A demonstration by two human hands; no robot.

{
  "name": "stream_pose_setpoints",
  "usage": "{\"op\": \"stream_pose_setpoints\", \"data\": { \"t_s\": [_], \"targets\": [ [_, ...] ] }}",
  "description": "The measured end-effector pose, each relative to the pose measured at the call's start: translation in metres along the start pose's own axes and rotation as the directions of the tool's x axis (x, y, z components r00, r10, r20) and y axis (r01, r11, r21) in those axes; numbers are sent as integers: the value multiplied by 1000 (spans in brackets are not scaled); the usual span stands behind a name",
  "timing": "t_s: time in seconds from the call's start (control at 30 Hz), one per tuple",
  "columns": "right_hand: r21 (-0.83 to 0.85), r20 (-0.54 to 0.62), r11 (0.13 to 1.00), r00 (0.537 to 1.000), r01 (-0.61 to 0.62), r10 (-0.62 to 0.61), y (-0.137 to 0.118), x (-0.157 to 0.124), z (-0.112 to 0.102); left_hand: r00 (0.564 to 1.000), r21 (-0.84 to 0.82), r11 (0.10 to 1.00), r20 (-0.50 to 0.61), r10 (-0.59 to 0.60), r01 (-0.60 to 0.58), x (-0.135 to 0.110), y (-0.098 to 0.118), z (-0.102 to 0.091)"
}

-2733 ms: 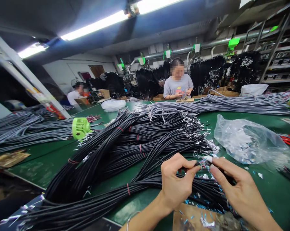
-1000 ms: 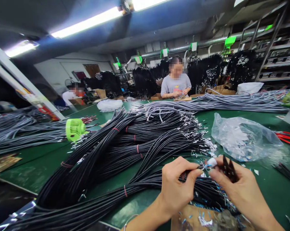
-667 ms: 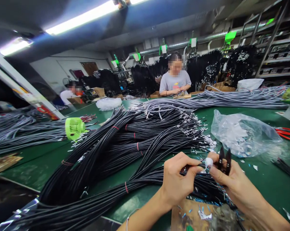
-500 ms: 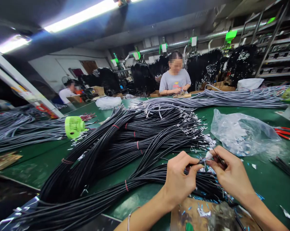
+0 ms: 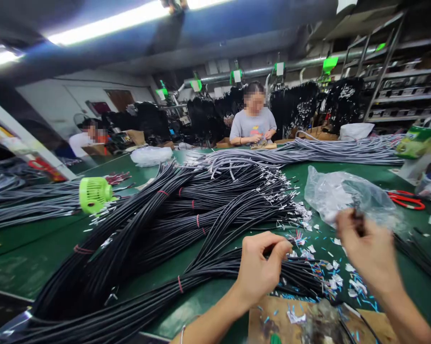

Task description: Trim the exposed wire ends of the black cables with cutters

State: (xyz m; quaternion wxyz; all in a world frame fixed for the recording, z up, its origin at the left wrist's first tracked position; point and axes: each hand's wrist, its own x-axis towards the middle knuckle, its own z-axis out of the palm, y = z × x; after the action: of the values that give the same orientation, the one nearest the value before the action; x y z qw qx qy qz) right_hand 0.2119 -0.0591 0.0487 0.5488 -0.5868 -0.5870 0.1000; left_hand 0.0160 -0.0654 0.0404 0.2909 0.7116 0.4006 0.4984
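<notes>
My left hand [image 5: 258,265] is closed in a pinch on a black cable, whose stripped end with thin coloured wires [image 5: 299,238] sticks out past the fingertips. Below it runs a tied bundle of black cables [image 5: 211,270], its wire ends fanned toward the right. My right hand [image 5: 374,255] is smeared by motion in front of the clear plastic bag [image 5: 330,188]. Its fingers are closed around a small dark thing that I cannot make out. White foil scraps [image 5: 335,282] and blue bits lie on the green table between the hands.
More tied black cable bundles [image 5: 172,210] fill the middle, with grey cables [image 5: 326,152] behind them. A green fan [image 5: 94,195] stands left. Red-handled scissors [image 5: 406,199] lie right. A littered brown board [image 5: 272,317] is in front. A person [image 5: 254,124] works across the table.
My right hand has left the cable end and moved right, toward the plastic bag. The left hand keeps its pinch on the cable. The whole view has shifted slightly.
</notes>
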Motion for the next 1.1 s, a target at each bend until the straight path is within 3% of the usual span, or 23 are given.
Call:
{"op": "stream_pose_setpoints", "data": {
  "t_s": [0.07, 0.13, 0.27, 0.5, 0.57, 0.77, 1.1],
  "targets": [
    [33, 191, 998, 980, 46, -52, -8, -5, 7, 1000, -31, 999, 17, -10, 10, 1, -3, 0],
    [163, 263, 986, 963, 16, -59, -16, -10, 14, 1000, -33, 999, 9, 20, -19, 2, -4, 0],
    [316, 355, 938, 935, -142, 22, -24, -14, 15, 997, -15, 996, -4, 83, -83, 1, -5, -2],
    [402, 453, 856, 883, -325, 123, -22, -16, 11, 989, 35, 990, 43, 138, -140, 2, -2, -4],
    [404, 450, 852, 883, -334, 133, -23, -17, 12, 989, 48, 989, 53, 139, -141, 2, -1, -4],
    [338, 346, 923, 937, -182, 58, -24, -16, 11, 985, 44, 984, 3, 175, -175, 2, -1, -2],
    [332, 344, 912, 931, -240, 120, -24, -16, 9, 968, 46, 968, -31, 248, -247, 2, -2, -1]
  ]
}}
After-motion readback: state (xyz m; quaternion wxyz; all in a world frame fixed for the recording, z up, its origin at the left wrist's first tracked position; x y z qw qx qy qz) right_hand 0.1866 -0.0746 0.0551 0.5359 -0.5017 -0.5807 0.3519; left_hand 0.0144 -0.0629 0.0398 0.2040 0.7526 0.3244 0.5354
